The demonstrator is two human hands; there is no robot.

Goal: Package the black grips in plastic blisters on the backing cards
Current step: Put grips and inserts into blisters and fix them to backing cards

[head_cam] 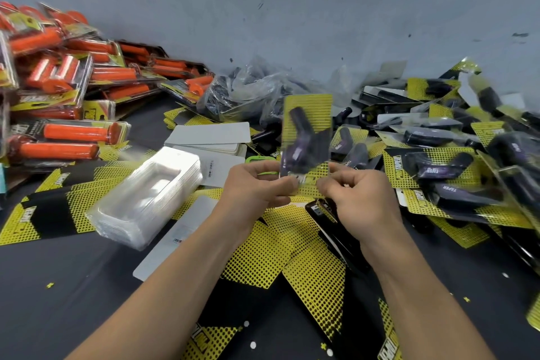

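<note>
I hold one blister pack point(306, 137) upright in front of me: a yellow and black backing card with a clear blister over black grips. My left hand point(257, 187) pinches its lower left edge, and my right hand point(356, 193) pinches its lower right edge. A stack of empty clear blisters point(149, 193) lies to the left on the table. Loose yellow and black backing cards point(292, 257) cover the table under my forearms. A clear bag of loose black grips point(248, 90) sits by the wall.
Packs of orange grips point(64, 90) are heaped at the left. Finished black-grip packs point(444, 161) pile up on the right. A stack of white card backs point(210, 137) lies past the blisters. A black stapler point(324, 213) lies under my right hand. A grey wall point(292, 9) closes the far side.
</note>
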